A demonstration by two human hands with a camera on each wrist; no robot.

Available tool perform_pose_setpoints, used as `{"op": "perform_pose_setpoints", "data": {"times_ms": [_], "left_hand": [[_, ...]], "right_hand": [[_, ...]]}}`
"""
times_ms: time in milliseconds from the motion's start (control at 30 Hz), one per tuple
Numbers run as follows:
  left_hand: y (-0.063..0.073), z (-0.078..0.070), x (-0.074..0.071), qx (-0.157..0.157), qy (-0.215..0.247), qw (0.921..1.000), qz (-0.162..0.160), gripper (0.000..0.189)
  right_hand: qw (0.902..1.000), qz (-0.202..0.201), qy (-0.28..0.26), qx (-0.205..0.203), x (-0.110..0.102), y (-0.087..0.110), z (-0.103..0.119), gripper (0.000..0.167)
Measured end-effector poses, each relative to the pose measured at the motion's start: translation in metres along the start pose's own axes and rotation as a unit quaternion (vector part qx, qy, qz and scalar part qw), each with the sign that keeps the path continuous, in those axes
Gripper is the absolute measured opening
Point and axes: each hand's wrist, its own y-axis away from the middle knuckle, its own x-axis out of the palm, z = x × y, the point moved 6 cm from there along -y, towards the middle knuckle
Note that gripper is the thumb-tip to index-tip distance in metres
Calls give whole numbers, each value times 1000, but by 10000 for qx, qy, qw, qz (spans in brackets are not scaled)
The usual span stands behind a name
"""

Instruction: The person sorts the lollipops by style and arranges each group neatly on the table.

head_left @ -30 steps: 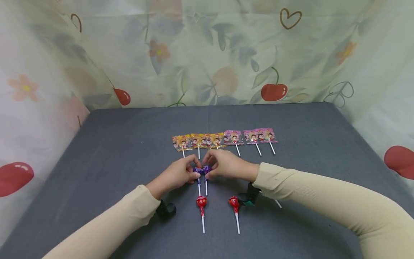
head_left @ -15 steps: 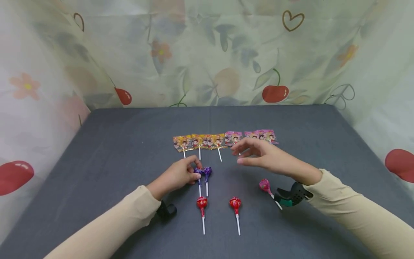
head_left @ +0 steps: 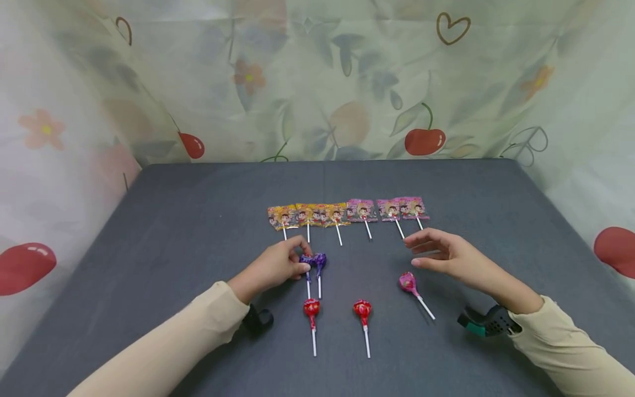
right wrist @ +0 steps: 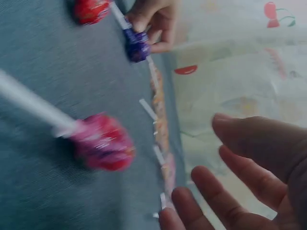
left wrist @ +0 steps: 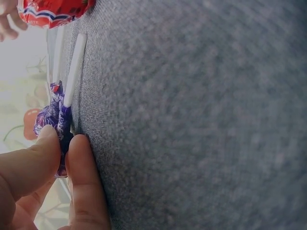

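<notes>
Two purple-wrapped lollipops lie side by side at the middle of the table. The left hand pinches the left purple lollipop between thumb and fingers; the right purple lollipop touches it. Over the table on the right, the right hand hovers with fingers spread loosely and nothing held. Nearest below it lies a pink lollipop, its stick slanting toward the front right. Closer to the front are a red lollipop below the purple pair and another red lollipop to its right.
Behind the hands runs a row of flat-packed lollipops: yellow packets on the left, pink packets on the right, sticks toward the front. All lie on a dark grey table. A printed curtain hangs behind and at both sides.
The right hand has let go of the right purple lollipop and moved right, uncovering the pink lollipop. The left hand has stayed at the left purple one.
</notes>
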Motion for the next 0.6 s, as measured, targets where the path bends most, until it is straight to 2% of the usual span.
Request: {"op": "perform_pose_setpoints", "data": {"times_ms": [300, 433, 600], "left_hand": [[0, 0, 0, -60, 9, 10000, 6, 17], [0, 0, 0, -91, 28, 10000, 26, 17], [0, 0, 0, -87, 30, 10000, 12, 16]], "right_hand": [[9965, 825, 67, 116, 20, 4, -19, 49], [9942, 1034, 270, 136, 25, 3, -21, 41], [9926, 1066, 528, 243, 26, -2, -16, 32]]}}
